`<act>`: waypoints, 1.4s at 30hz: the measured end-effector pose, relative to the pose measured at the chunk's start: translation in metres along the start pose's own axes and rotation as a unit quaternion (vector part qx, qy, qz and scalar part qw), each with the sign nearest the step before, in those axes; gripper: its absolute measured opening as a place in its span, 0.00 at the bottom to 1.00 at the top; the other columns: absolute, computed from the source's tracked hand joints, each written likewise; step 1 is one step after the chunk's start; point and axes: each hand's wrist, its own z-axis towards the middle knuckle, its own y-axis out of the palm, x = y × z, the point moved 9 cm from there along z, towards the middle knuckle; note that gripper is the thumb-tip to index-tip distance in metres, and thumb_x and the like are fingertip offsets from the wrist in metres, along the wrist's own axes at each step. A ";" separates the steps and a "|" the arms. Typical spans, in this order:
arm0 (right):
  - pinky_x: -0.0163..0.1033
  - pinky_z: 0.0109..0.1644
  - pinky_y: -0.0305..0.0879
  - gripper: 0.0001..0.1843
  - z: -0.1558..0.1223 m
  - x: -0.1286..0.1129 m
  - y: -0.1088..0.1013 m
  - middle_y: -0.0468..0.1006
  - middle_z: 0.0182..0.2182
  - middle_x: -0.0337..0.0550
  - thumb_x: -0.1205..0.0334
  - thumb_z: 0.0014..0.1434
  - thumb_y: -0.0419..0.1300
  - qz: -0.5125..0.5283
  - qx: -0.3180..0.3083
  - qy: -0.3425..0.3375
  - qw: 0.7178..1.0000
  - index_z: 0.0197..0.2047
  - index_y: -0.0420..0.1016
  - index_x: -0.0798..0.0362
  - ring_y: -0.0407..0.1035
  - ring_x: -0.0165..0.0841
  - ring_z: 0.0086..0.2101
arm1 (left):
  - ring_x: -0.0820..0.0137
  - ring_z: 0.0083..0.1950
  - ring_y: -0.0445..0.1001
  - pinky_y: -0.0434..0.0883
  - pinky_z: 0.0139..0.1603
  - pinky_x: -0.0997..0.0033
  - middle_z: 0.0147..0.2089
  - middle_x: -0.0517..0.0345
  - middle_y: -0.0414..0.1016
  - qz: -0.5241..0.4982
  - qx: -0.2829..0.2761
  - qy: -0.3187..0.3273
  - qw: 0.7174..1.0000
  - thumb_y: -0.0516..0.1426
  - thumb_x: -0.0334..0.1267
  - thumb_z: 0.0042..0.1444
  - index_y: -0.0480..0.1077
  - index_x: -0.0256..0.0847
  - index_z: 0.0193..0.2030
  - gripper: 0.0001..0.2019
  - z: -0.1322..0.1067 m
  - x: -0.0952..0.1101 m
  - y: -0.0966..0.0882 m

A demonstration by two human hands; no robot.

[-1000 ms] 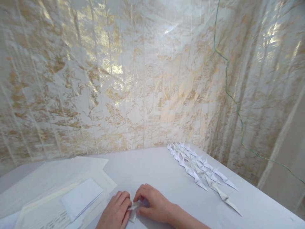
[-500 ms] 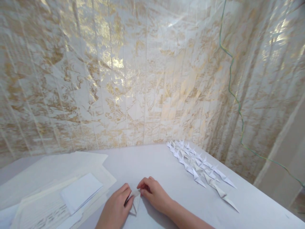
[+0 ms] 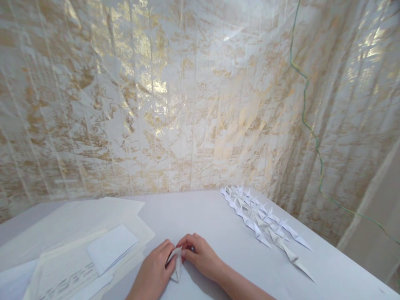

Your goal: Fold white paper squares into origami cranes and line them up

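Head view, nearest first: both of the person's hands meet at the bottom edge of the frame, low on the white table [image 3: 203,212]. The left hand [image 3: 152,273] comes in from below, its fingers curled and its thumb and forefinger closed on the left edge of a small folded paper piece [image 3: 176,263]. The right hand [image 3: 200,256] reaches in from the lower right, forearm lying along the table, its fingertips pinched shut on the top of the same piece. The folded paper piece is white and narrow, standing almost upright between the two hands with its pointed end down against the table.

Just left of the hands lies a loose pile of cream sheets [image 3: 71,225], spread flat and overlapping, with a small white rectangle of paper [image 3: 111,248] resting on top, tilted. Beneath it a sheet with faint printed lines [image 3: 58,280] pokes out toward the near left corner.

Farther off, on the right side of the table and well apart from the hands, finished folded paper shapes [image 3: 261,221] lie in close rows running away toward the back corner, pointed ends outward.

Behind the table a crinkled white and gold wall covering [image 3: 175,104] fills the background, and a thin green wire [image 3: 313,137] hangs down it on the right
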 end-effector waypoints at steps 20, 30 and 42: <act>0.34 0.33 0.60 0.16 0.030 0.012 0.021 0.81 0.28 0.35 0.69 0.40 0.69 -0.141 -0.061 0.096 0.983 0.37 0.81 0.49 0.71 0.32 0.29 | 0.63 0.32 0.70 0.63 0.36 0.66 0.28 0.60 0.69 -0.094 0.016 -0.037 0.995 0.46 0.53 0.59 0.63 0.45 0.29 0.16 0.001 -0.006 -0.009; 0.32 0.32 0.59 0.10 0.028 0.010 0.022 0.82 0.28 0.34 0.65 0.44 0.71 -0.155 -0.064 0.088 0.982 0.33 0.83 0.48 0.71 0.30 0.30 | 0.64 0.32 0.69 0.62 0.36 0.68 0.29 0.61 0.70 -0.096 0.028 -0.047 0.994 0.47 0.50 0.58 0.65 0.45 0.30 0.14 0.003 -0.015 -0.010; 0.30 0.28 0.56 0.08 0.026 0.014 0.019 0.79 0.24 0.33 0.66 0.42 0.74 -0.102 -0.042 0.086 0.990 0.28 0.83 0.50 0.68 0.28 0.26 | 0.65 0.32 0.68 0.61 0.38 0.68 0.28 0.63 0.67 -0.106 0.062 -0.039 0.992 0.47 0.52 0.61 0.65 0.46 0.28 0.16 -0.004 -0.012 -0.021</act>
